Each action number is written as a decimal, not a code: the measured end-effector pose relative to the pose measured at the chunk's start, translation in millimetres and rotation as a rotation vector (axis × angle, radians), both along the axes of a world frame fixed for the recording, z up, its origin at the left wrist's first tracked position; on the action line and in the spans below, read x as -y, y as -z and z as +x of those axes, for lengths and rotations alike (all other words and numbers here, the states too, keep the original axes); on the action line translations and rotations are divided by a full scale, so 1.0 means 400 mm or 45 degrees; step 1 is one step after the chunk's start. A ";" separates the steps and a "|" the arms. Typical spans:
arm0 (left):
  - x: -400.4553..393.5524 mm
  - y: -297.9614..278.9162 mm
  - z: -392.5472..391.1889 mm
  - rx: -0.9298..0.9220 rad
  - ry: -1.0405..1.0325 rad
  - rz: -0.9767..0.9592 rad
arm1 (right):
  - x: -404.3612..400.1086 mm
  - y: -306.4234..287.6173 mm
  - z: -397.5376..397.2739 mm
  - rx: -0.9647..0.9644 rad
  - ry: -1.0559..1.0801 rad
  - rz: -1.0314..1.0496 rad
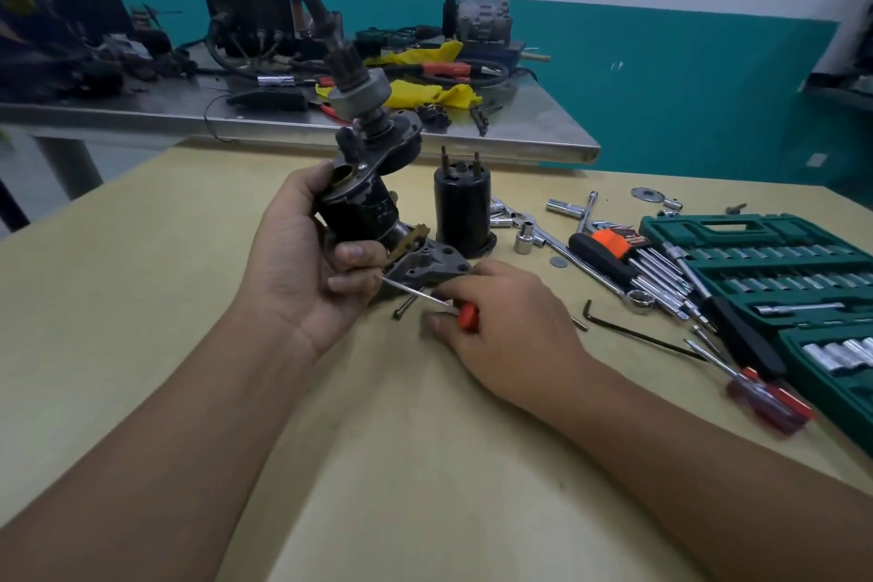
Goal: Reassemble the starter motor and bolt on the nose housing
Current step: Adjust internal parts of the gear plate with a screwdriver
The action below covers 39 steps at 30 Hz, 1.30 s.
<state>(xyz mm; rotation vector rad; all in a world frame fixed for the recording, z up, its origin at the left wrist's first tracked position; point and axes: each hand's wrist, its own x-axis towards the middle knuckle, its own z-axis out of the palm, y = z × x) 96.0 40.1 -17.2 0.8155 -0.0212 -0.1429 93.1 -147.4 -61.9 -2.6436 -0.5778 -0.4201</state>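
the tan work table [141,345] fills most of the view, and behind it stands a steel bench [519,128] crowded with cables, yellow rags and a dark machine. on the right side of the tan table lies an open green socket set case [756,272], with loose sockets, a hex key set in an orange holder [614,243], a long black hex key [633,331] and a red-handled screwdriver [765,397] scattered beside and in front of it.

near the table's middle, the left hand [293,265] holds the starter motor assembly [363,184] tilted, its shaft and pinion gear pointing up and away; the fingers and thumb are curled round the black motor body, clamped on it, and the lower end hangs just above the table. just to its right a black cylindrical housing [460,203] stands upright on the table with two studs sticking up from its top. below the motor's lower end, a grey cast end plate [425,269] rests on the table, touching or nearly touching the motor.

the right hand [510,321] lies low on the table, its fingers closed on a small orange-handled screwdriver [465,314], whose thin shaft reaches left toward the grey plate and the left hand's fingertips. a small dark bolt [404,307] lies on the table just beneath that shaft.
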 end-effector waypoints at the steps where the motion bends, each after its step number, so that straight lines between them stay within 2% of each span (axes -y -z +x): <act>1: -0.002 0.001 0.001 -0.006 -0.010 0.010 | -0.004 -0.001 0.004 -0.023 0.014 -0.012; 6: -0.003 0.004 0.005 -0.038 -0.042 0.024 | -0.011 -0.017 0.010 -0.193 0.097 -0.099; 11: 0.012 0.003 -0.004 -0.038 -0.068 0.051 | 0.006 -0.035 0.007 -0.260 0.083 -0.165; 12: 0.015 0.000 -0.008 -0.041 -0.075 0.068 | 0.016 -0.037 0.004 -0.265 0.074 -0.058; 14: 0.021 -0.010 -0.017 -0.053 -0.098 0.135 | 0.053 -0.044 0.000 -0.210 0.095 0.333; 17: 0.040 -0.021 -0.034 -0.099 -0.164 0.326 | 0.129 -0.067 -0.003 0.048 0.134 0.948; 19: 0.069 -0.017 -0.047 -0.142 -0.149 0.413 | 0.156 -0.088 -0.007 0.157 0.118 1.173; 21: 0.110 -0.005 -0.061 -0.190 -0.103 0.440 | 0.161 -0.100 -0.007 0.258 0.092 1.251; 26: 0.178 0.035 -0.075 -0.275 -0.112 0.526 | 0.155 -0.102 -0.015 0.347 -0.077 1.142; 29: 0.185 0.051 -0.078 -0.239 -0.125 0.639 | 0.154 -0.096 -0.016 0.263 -0.243 1.088; 31: 0.186 0.054 -0.080 -0.189 -0.115 0.703 | 0.156 -0.091 -0.014 0.183 -0.311 0.939; 34: 0.190 0.057 -0.081 -0.136 -0.087 0.756 | 0.160 -0.082 -0.006 0.197 -0.287 0.745; 39: 0.203 0.061 -0.083 -0.084 -0.043 0.849 | 0.154 -0.072 -0.004 0.166 -0.238 0.692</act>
